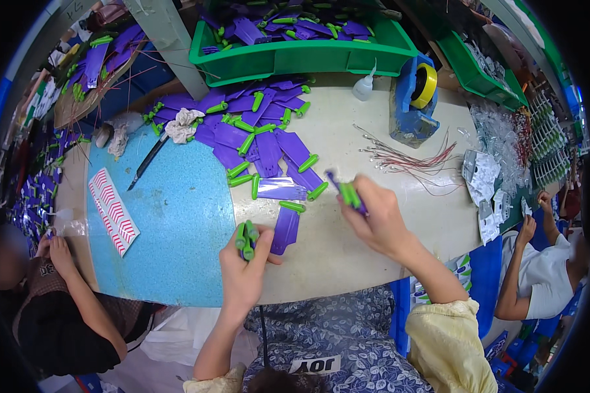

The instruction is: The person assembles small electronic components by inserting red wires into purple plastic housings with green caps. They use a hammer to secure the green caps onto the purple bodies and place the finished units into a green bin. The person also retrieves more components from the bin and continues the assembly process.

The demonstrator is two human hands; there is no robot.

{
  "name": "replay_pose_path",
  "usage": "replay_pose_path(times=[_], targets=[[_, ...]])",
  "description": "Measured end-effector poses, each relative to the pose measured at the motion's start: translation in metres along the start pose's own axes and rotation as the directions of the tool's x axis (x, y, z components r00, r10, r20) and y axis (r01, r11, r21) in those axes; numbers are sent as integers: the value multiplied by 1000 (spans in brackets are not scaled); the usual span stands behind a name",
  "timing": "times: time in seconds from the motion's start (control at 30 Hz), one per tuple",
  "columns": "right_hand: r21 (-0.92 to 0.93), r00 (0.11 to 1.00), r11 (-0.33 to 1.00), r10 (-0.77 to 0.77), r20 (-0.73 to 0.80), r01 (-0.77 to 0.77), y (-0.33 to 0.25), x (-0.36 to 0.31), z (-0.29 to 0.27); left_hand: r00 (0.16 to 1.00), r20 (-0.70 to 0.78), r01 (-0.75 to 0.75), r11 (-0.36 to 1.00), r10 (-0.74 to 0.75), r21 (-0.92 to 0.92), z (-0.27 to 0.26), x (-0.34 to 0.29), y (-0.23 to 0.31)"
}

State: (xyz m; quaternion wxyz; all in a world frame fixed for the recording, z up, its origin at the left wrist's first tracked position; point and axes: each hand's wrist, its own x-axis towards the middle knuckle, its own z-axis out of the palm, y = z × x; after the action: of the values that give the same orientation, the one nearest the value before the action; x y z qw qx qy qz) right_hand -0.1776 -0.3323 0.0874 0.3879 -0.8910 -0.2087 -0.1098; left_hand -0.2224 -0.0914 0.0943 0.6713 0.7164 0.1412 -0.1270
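My left hand is closed around several green cylindrical ends, standing together in its grip. Purple parts of these pieces are mostly hidden by the fingers. To the right and higher up, my right hand pinches a small bundle of purple and green plastic pieces, partly blurred. Just right of the left hand lies a single flat purple piece with a green cylinder across its top. Beyond both hands, a loose pile of purple-and-green pieces spreads over the pale tabletop.
A green bin of similar pieces stands at the back, near a small squeeze bottle and a blue tape dispenser. Thin red wires lie right. Left are a knife and red-striped strips. Co-workers sit at both sides.
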Motion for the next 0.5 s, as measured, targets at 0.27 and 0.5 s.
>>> replay_pose_path(times=[0.27,0.5], targets=[[-158,948,982,142,286,-99,14,45,67,925,109,-350,703,364,619,24,18,-36],[208,951,958,-237,197,196,-53,1,47,988,131,156,641,-87,-751,26,22,-25]])
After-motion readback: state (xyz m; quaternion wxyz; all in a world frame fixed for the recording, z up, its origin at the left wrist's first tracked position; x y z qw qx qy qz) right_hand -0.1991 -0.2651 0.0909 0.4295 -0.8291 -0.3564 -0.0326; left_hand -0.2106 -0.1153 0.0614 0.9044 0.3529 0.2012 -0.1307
